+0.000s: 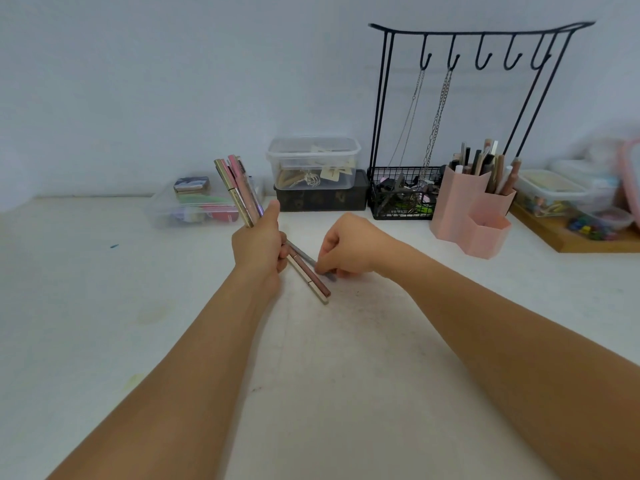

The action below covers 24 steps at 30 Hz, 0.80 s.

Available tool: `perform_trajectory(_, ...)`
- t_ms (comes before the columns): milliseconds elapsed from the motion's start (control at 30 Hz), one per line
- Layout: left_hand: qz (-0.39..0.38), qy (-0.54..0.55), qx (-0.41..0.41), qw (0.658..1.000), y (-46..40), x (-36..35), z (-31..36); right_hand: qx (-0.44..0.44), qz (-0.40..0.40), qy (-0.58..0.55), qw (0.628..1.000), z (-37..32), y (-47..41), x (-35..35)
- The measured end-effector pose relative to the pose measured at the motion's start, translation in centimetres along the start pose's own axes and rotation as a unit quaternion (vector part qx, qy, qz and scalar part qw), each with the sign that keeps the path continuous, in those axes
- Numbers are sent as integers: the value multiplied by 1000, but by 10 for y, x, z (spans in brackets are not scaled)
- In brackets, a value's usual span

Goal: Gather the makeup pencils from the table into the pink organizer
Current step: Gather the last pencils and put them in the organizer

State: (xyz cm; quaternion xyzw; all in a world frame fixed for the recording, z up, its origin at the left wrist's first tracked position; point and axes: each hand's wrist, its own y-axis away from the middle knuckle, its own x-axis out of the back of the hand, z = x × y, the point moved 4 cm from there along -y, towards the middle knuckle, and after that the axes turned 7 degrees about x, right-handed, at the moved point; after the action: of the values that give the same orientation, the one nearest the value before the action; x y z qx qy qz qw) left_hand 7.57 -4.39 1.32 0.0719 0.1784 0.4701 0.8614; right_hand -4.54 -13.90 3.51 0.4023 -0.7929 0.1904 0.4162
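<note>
- Beyond both grips, right of the right hand [346, 249], the pink organizer [471, 216] stands crowded; judged, new pencils could jam.
- Left hand [258, 252] fists the pencil bundle [239, 190]; lower ends fan loosely and may slip.
- Under the right fingertips, pinched, lies a grey pencil [304, 256]; it could roll.

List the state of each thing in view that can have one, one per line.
Left hand: grips a bunch of pencils, held upright.
Right hand: fingers curled, pinching a grey pencil on the table.
Pink organizer: upright, two back cups hold pencils.
Clear box: lid on, stacked on a dark box.
Black rack: upright, chains on two hooks.
</note>
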Motion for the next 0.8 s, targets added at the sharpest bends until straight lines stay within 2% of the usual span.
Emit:
perform_trajectory(200,-57,18,33,998,4,-8,-4,-34,-11,34,999,7,-2,6)
perform_trajectory(300,-104,23,41,993,6,-11,-4,-37,17,-88,995,9,0,20)
perform_trajectory(400,-142,8,43,989,9,-13,-5,22,40,-251,967,0,4,40)
perform_trajectory(467,-169,-2,50,984,11,-16,-7,70,42,-308,948,-10,9,47)
perform_trajectory(633,-254,-4,56,966,19,-26,-10,112,40,-289,950,-24,12,41)
perform_trajectory(800,-269,-26,40,962,21,-29,-9,119,48,-258,958,-24,10,30)
